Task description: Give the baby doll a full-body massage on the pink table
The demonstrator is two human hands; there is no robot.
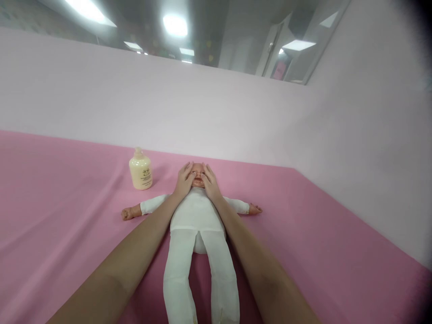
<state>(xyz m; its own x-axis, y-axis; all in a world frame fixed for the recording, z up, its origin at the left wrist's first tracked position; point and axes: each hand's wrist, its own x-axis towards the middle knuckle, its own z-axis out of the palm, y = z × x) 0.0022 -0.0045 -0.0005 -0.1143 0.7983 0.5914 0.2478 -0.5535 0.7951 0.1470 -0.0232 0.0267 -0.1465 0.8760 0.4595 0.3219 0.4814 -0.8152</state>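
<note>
A baby doll [197, 211] with a white cloth body lies on its back, its arms spread to both sides and its legs toward me. My left hand [184, 181] rests along the left side of the doll's head, thumb on the cheek by the nose. On the opposite side, my right hand [210, 182] lies against the other cheek in the same way. Both hands have their fingers stretched out and pointing up toward the forehead. Between them the doll's eyes, nose and mouth show; the sides of its head are hidden.
Left of the doll stands a pale yellow pump bottle [141, 171] with dark print. A pink cloth [67, 216] with creases covers the table. Behind it rises a white wall [151, 103], with a window or mirror pane [202, 31] above that shows ceiling lights.
</note>
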